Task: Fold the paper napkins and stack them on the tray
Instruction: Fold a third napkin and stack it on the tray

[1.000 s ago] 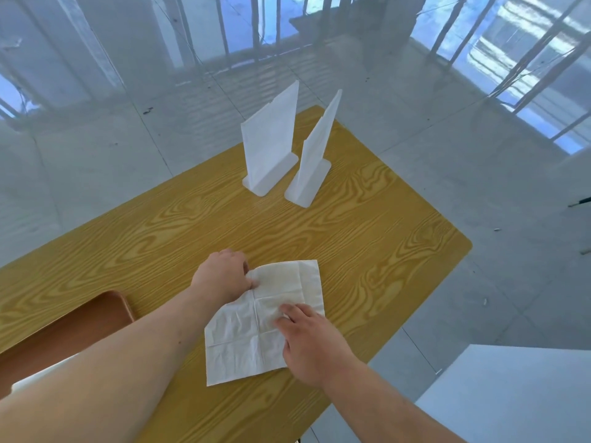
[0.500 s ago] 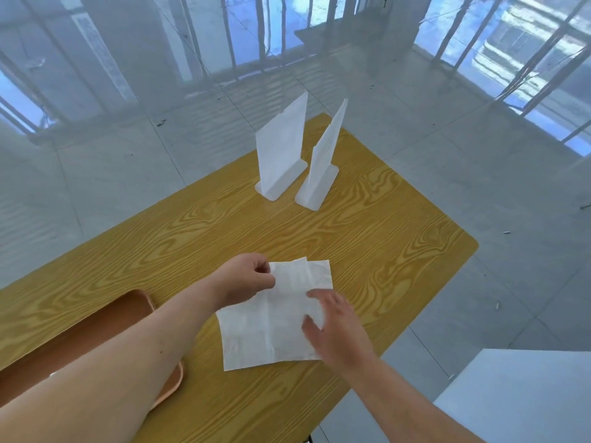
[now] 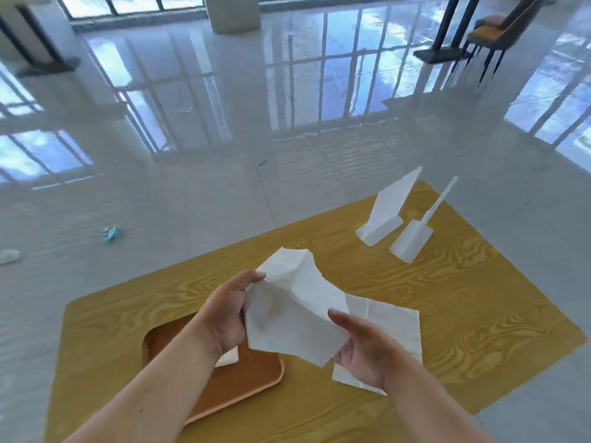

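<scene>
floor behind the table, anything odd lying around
Yes. Two bits of litter lie on the glossy floor at far left: a crumpled teal-and-white scrap and, further left, a whitish wad. I cannot tell what they are. On the table nothing looks out of place.

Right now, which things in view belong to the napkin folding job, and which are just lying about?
For the job:
- white paper napkin held up between left hand and right hand
- flat white napkin on the table
- orange-brown plastic tray, folded white napkin in it

Lying about:
- two white upright sign stands
- litter on the floor
- chair
</scene>
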Tool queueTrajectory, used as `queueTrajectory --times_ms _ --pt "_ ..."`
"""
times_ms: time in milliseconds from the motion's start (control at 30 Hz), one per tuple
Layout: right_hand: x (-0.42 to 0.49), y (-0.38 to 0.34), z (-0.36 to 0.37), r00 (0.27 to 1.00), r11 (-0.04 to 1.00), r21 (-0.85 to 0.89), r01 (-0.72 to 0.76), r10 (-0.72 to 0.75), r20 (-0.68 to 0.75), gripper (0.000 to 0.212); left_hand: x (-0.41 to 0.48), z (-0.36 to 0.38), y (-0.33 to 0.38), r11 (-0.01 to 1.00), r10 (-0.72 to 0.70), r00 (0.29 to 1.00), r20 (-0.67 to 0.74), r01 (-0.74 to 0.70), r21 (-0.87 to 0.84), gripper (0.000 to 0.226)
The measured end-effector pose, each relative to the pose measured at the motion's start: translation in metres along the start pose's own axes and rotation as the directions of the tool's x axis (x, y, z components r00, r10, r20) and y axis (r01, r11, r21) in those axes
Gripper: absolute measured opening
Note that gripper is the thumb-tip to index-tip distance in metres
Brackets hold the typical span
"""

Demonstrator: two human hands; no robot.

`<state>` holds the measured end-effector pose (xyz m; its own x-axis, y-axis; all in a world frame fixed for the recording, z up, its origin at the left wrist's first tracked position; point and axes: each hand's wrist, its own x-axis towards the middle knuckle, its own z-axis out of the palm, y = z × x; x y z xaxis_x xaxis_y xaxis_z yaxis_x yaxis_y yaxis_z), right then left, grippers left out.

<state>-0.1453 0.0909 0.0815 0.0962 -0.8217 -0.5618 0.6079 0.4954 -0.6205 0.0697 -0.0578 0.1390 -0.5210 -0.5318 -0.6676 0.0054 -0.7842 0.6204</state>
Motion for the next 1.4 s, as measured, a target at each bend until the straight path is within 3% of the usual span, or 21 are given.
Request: queueTrajectory --times_ms 100,200,300,400,533,633,733,900,1067,1167,1200,1300,1400 --pt "0.019 -0.009 0.042 0.999 0.996 -0.081 0.034 -0.036 -0.021 0.056 -0.025 -0.037 0.011 0.993 0.113 0.989 -0.099 -0.11 0.034 0.037" --pt "0.033 -0.017 0.077 0.999 0.979 -0.197 0.052 -0.05 0.018 0.043 -0.045 -0.07 0.015 0.969 0.226 0.946 -0.233 -0.194 0.154 0.027" --pt "0.043 -0.019 0.103 0.997 0.961 -0.272 0.053 -0.036 0.066 0.056 -0.062 -0.097 0.016 0.958 0.267 0.923 -0.277 -0.224 0.177 0.026" --pt "0.052 -0.019 0.119 0.998 0.929 -0.367 0.057 -0.047 0.034 0.069 -0.074 -0.115 0.013 0.945 0.306 0.913 -0.27 -0.255 0.207 0.045" --pt "0.061 -0.018 0.129 0.997 0.903 -0.429 0.002 -0.033 -0.066 0.106 -0.083 -0.13 0.009 0.899 0.384 0.871 -0.307 -0.277 0.339 0.069" --pt "0.064 -0.019 0.14 0.994 0.796 -0.605 0.016 -0.08 -0.078 0.111 -0.088 -0.135 0.01 0.857 0.438 0.849 -0.295 -0.294 0.423 0.061" --pt "0.064 -0.022 0.152 0.979 0.583 -0.811 0.053 -0.191 -0.074 0.09 -0.093 -0.14 0.013 0.797 0.486 0.826 -0.283 -0.287 0.532 0.045" --pt "0.065 -0.034 0.16 0.959 0.275 -0.959 0.074 -0.282 -0.007 0.033 -0.098 -0.145 0.022 0.601 0.572 0.782 -0.248 -0.193 0.776 0.008" --pt "0.058 -0.042 0.161 0.952 0.088 -0.995 0.04 -0.306 0.011 0.023 -0.1 -0.135 0.035 0.267 0.713 0.688 -0.134 -0.089 0.96 0.011" --pt "0.055 -0.042 0.162 0.936 -0.213 -0.976 -0.038 -0.349 0.04 0.023 -0.099 -0.126 0.046 0.078 0.761 0.648 0.012 -0.11 0.991 0.007" --pt "0.054 -0.041 0.164 0.936 -0.25 -0.967 -0.058 -0.35 0.034 0.023 -0.098 -0.122 0.051 0.032 0.769 0.637 0.051 -0.118 0.992 0.005" --pt "0.053 -0.037 0.168 0.949 -0.171 -0.984 -0.047 -0.314 0.009 0.019 -0.095 -0.112 0.064 -0.071 0.783 0.606 0.138 -0.134 0.988 0.003" --pt "0.057 -0.029 0.174 0.954 -0.116 -0.992 0.048 -0.29 0.08 0.05 -0.092 -0.102 0.076 -0.093 0.772 0.61 0.181 -0.173 0.98 0.004"
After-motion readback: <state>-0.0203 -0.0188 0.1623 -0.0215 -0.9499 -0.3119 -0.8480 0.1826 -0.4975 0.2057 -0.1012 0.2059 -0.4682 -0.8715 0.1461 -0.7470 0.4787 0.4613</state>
